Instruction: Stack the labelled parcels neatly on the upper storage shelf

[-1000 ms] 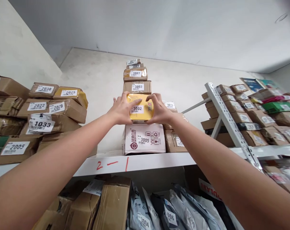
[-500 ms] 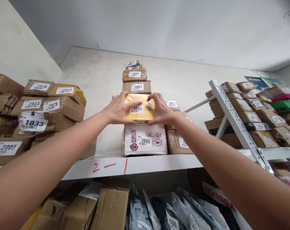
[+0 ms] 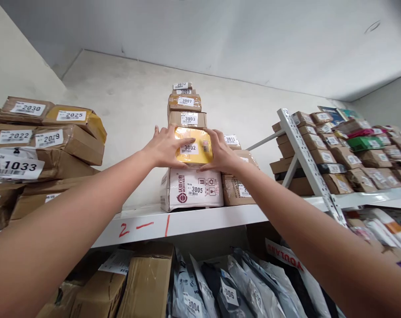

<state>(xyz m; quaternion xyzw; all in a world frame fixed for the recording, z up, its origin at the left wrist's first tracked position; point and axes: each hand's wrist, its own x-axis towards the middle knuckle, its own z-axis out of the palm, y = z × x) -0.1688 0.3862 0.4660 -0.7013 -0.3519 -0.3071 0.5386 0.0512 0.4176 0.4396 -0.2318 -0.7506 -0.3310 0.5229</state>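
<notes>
A yellow parcel labelled 3002 [image 3: 194,150] sits in a tall stack on the top shelf [image 3: 187,221]. My left hand [image 3: 165,146] grips its left side and my right hand [image 3: 219,151] grips its right side, thumbs over the front. Under it lies a white box labelled 3005 [image 3: 191,190]. On top of it rests a brown box labelled 3003 [image 3: 188,119], with several smaller boxes [image 3: 185,100] piled higher up to near the ceiling.
Brown boxes [image 3: 47,141] fill the shelf's left end. A small brown box [image 3: 237,190] stands right of the white one. A metal upright [image 3: 306,163] separates another shelf of parcels [image 3: 349,159]. Grey mail bags [image 3: 227,287] and cartons [image 3: 147,282] fill the shelf below.
Both hands stay clamped on the yellow parcel. The view has shifted slightly right and up, so the stack sits a little further left and lower in the picture.
</notes>
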